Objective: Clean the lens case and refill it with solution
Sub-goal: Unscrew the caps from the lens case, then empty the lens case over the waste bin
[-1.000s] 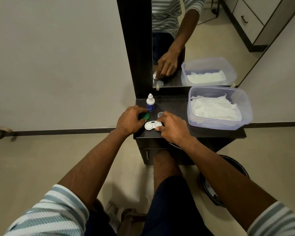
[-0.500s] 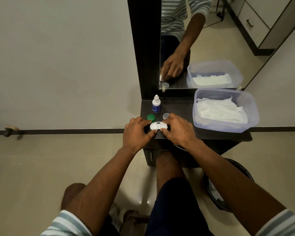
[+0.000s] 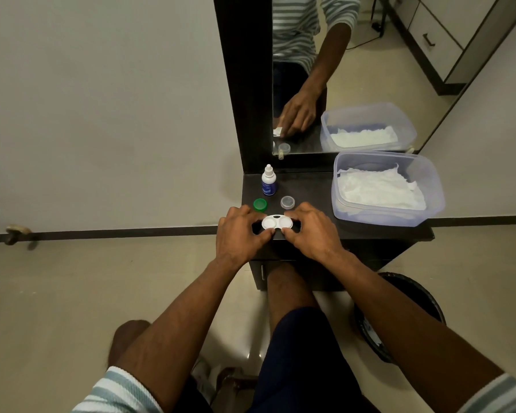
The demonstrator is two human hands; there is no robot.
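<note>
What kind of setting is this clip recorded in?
Probably a home bedroom or dressing corner: a small dark vanity table under a tall mirror, a drawer unit reflected behind, and a bin on the floor.

Left hand (image 3: 241,234) is off the round green plastic cap (image 3: 260,204), now gripping the white twin-well lens case (image 3: 277,222) opposite the right hand (image 3: 312,231).

On the desk (image 3: 310,186): one white lens case (image 3: 277,222) with two wells, one dropper bottle (image 3: 269,184), two loose caps, one green (image 3: 260,204) and one clear (image 3: 287,202), and one plastic tub (image 3: 429,201) of tissues; two hands, left (image 3: 239,232) and right (image 3: 313,231).
</note>
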